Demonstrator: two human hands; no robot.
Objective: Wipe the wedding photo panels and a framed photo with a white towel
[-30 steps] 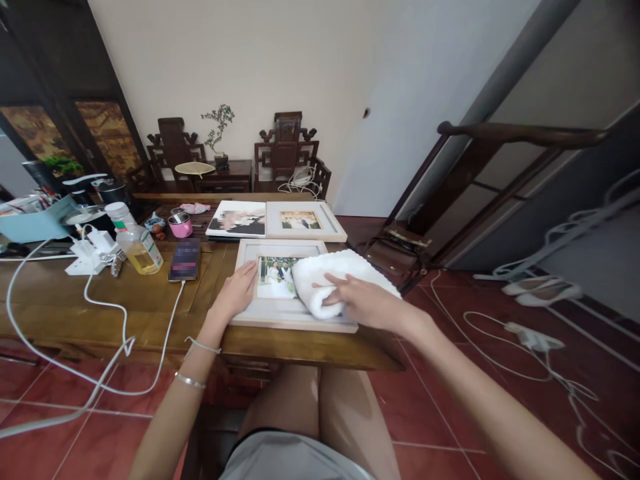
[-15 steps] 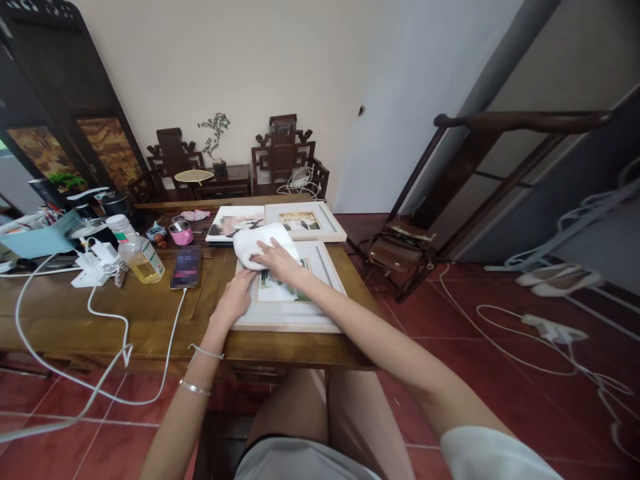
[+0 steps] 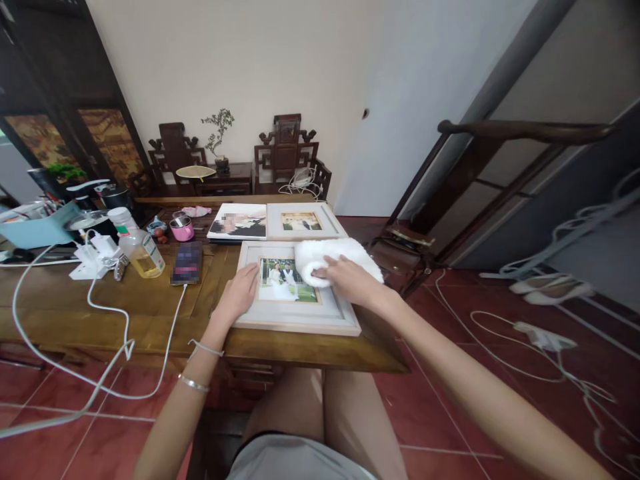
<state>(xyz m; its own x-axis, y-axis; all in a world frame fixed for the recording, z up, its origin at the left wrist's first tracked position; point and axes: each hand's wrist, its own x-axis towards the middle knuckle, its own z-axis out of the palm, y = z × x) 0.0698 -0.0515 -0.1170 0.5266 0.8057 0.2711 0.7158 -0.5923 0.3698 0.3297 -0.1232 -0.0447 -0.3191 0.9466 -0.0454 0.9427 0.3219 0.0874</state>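
A white-framed photo [image 3: 295, 313] lies flat at the near edge of the wooden table [image 3: 125, 300]. My left hand [image 3: 239, 295] rests flat on the frame's left side, fingers spread, holding it still. My right hand [image 3: 347, 279] presses a white folded towel [image 3: 333, 254] onto the frame's upper right corner, fingers laid over the cloth. The towel covers part of the frame's right border and hangs past it.
Behind lie a second framed photo [image 3: 303, 222] and a photo print [image 3: 239, 221]. To the left are a phone [image 3: 186, 262] on a cable, a bottle [image 3: 137, 247], a pink cup [image 3: 181, 228] and a power strip [image 3: 93, 257]. Cables trail over the red tile floor.
My right hand swept the towel from the frame's lower right to its upper left, then back across to the upper right. My left hand stayed on the frame's left side.
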